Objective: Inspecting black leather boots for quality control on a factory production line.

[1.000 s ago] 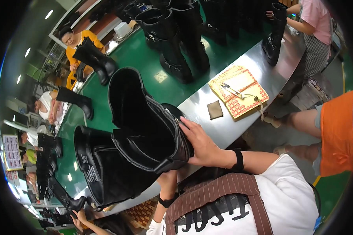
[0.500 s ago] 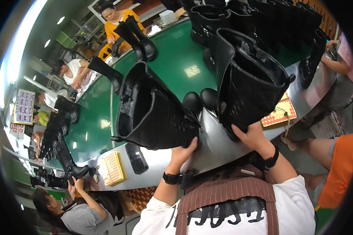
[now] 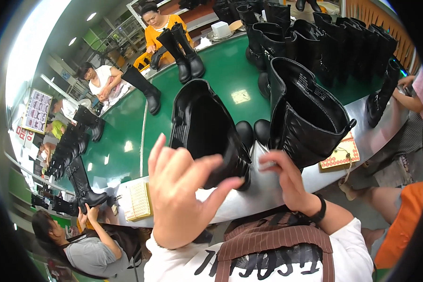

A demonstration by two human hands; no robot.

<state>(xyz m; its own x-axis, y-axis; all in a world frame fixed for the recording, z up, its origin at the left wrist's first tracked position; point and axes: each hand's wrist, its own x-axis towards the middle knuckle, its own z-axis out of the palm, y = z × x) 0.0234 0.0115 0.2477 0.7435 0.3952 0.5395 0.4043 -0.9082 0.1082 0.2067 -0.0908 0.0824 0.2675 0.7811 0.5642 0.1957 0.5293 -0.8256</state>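
Two tall black boots stand side by side in front of me, toes pointing away and shafts gaping toward me. My left hand (image 3: 181, 197) is raised in front of the left boot (image 3: 199, 122), fingers spread, holding nothing; it hides part of that boot's shaft. Close to the heel side of the right boot (image 3: 305, 127) is my right hand (image 3: 290, 183), its fingers loosely bent and apart, with nothing visible in them. Both boots rest at the metal edge (image 3: 230, 207) of the green work surface (image 3: 225, 61).
Many black boots (image 3: 333, 47) crowd the far right. A yellow patterned box (image 3: 137, 202) lies at left, another yellow box (image 3: 340, 155) at right. At lower left a co-worker handles a buckled boot (image 3: 82, 185). Farther off, a boot pair (image 3: 185, 58) and a single boot (image 3: 148, 91) stand.
Both hands have let go of the boots. My left hand has lifted and moved left, now covering where the dark tray-like object lay. The boot shafts have settled more upright.
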